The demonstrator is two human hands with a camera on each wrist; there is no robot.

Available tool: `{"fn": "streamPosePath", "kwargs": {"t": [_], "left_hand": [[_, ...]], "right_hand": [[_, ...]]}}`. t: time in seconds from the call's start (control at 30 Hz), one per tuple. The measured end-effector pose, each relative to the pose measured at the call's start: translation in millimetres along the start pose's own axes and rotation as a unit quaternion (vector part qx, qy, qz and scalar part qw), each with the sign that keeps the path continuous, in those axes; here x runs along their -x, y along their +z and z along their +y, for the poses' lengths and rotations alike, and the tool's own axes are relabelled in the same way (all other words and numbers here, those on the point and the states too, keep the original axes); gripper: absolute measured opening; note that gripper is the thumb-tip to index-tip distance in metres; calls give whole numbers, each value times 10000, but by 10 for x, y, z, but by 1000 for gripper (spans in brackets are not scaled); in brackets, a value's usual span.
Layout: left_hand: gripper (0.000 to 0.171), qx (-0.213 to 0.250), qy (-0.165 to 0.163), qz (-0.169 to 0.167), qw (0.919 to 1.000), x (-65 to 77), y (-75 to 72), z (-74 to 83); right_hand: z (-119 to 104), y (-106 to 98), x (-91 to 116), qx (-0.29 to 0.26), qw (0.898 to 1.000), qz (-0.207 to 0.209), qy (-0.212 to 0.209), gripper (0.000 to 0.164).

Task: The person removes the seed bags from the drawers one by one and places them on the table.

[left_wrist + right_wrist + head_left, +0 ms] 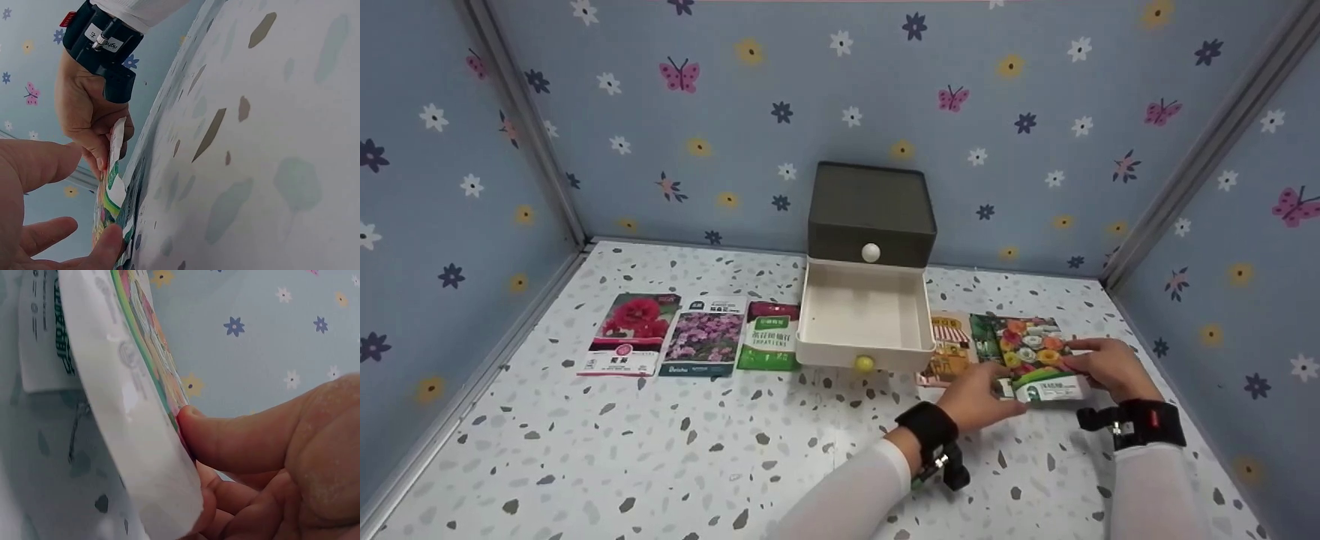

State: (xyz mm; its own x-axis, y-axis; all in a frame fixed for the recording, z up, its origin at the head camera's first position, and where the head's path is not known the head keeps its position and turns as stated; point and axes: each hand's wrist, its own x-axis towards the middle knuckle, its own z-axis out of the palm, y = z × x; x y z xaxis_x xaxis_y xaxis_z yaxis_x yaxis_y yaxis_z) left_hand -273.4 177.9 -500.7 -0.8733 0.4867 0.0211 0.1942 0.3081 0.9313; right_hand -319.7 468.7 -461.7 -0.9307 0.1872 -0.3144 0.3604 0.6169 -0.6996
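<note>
A seed packet [1033, 351] with orange, white and red flowers and a white bottom band is pinched at its right edge by my right hand [1112, 367], thumb on its face in the right wrist view. Its white lower end bends up off the table. Partly under it lies a second, green packet [984, 335]. My left hand [976, 396] is at the left edge of these packets; in the left wrist view its thumb and fingers are spread apart, one fingertip right at the packet's edge. An orange packet [949, 349] lies left of them, partly behind the drawer.
A small cabinet [871, 199] with a dark top stands at the back wall, its white lower drawer [866, 307] pulled out. Left of it lie a red-flower packet [634, 334], a purple-flower packet [705, 337] and a green-and-white packet [770, 337]. Patterned walls enclose the speckled table.
</note>
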Motion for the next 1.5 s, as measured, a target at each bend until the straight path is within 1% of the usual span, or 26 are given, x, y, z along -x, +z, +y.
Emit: {"fn": "streamPosePath", "kwargs": {"t": [0.13, 0.33, 0.4, 0.6, 0.83, 0.97, 1.03, 1.23, 1.4, 1.5], "left_hand": [[63, -16, -11, -63, 10000, 14, -9, 3], [66, -50, -24, -67, 10000, 23, -8, 16], [66, -84, -10, -57, 9999, 18, -2, 16], [65, -162, 35, -47, 9999, 10, 4, 10], [65, -282, 68, -21, 9996, 24, 16, 26], [65, -194, 24, -55, 9998, 33, 5, 29], [65, -184, 52, -97, 9998, 35, -1, 25], [66, -226, 121, -197, 9995, 33, 1, 3], [66, -229, 103, -185, 9995, 47, 2, 16], [67, -229, 129, -171, 9995, 53, 1, 28]], "right_hand": [[86, -70, -4, -106, 9999, 116, 0, 70], [170, -162, 3, -112, 9993, 244, 251, 69], [200, -186, -4, -119, 9992, 286, 271, 69], [290, -231, -35, -185, 9977, 580, 290, 66], [391, -275, -31, -51, 9972, 666, 346, 64], [412, -280, -35, -27, 9967, 747, 313, 64], [412, -276, -39, -40, 9963, 799, 309, 64], [406, -262, -47, -4, 9953, 860, 445, 62], [392, -257, -52, 290, 9945, 889, 478, 62], [382, -260, -51, 357, 9942, 865, 523, 63]]}}
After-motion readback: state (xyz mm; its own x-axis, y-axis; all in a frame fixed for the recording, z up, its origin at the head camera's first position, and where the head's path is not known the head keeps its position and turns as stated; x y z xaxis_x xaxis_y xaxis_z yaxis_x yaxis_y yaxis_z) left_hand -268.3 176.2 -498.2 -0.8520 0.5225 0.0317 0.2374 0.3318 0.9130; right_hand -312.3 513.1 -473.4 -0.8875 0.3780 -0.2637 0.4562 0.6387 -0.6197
